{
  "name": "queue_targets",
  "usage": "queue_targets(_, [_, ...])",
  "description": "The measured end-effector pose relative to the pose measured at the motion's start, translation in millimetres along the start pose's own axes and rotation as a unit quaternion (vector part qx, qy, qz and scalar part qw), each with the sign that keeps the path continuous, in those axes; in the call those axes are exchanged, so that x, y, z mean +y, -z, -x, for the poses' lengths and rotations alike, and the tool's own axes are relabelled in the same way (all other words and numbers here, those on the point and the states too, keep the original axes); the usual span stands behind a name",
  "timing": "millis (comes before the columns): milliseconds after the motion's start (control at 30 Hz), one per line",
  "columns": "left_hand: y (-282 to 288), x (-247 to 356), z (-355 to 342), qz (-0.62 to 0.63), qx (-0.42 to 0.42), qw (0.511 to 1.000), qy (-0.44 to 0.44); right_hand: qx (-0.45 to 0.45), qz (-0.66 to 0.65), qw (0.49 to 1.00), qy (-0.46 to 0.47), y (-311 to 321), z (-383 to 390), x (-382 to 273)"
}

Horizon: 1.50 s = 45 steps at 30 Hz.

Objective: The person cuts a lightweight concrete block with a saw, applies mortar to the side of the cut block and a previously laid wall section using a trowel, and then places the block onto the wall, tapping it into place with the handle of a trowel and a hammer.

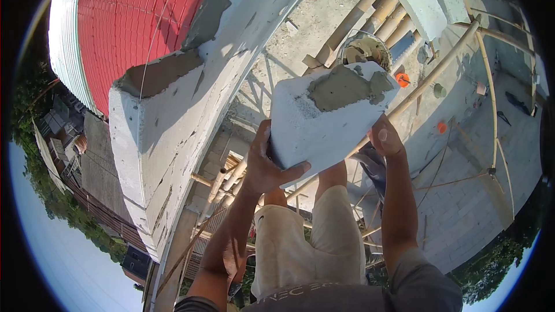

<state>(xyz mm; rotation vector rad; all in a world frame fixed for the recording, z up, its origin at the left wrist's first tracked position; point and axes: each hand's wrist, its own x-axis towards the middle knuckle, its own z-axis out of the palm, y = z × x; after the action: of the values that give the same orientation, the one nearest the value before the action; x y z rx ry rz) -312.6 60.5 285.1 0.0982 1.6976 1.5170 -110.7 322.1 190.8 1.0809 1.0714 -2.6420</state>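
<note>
Between my two hands is a pale grey lightweight concrete block [324,136], held in front of my body above my shorts. A rough patch of grey mortar [344,88] covers part of its upper face. My left hand [263,164] grips the block's left end, thumb along its lower edge. At the opposite end, my right hand [386,137] is closed on the block's right side, its fingers partly hidden. To the left rises a block wall [179,115], with a bed of mortar [165,74] on a lower step of its top.
Just beyond the held block stands a bucket [381,52] of mortar. Two more blocks [421,11] rest on bamboo poles [393,23] at the upper right. A bamboo rail [433,72] crosses on my right, high above ground. Red roofing [139,17] lies beyond the wall.
</note>
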Motion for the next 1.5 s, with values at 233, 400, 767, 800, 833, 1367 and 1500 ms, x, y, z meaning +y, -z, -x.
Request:
queue_targets(233, [-7, 48, 6, 0.149, -0.067, 0.986, -0.018, 0.112, 0.187, 0.973, 0.079, -119, 48, -117])
queue_targets(400, [2, 122, -21, 0.139, -0.062, 0.985, -0.077, 0.103, 0.465, 0.842, 0.254, -239, 75, -262])
queue_targets(767, [54, 124, 107, 0.034, 0.05, 0.996, -0.058, -0.067, 0.84, 0.259, 0.472, -431, -38, -414])
queue_targets(800, [61, 111, 121, 0.047, 0.09, 0.993, -0.056, -0.084, 0.854, 0.273, 0.435, -439, -55, -408])
queue_targets(833, [66, 97, 132, 0.061, 0.126, 0.989, -0.055, -0.098, 0.865, 0.286, 0.4, -444, -72, -403])
queue_targets(1367, [78, 35, 191, 0.106, 0.451, 0.884, -0.057, -0.197, 0.865, 0.386, 0.253, -401, -176, -286])
queue_targets(1500, [71, 34, 186, 0.143, 0.45, 0.88, -0.058, -0.205, 0.863, 0.391, 0.244, -391, -184, -272])
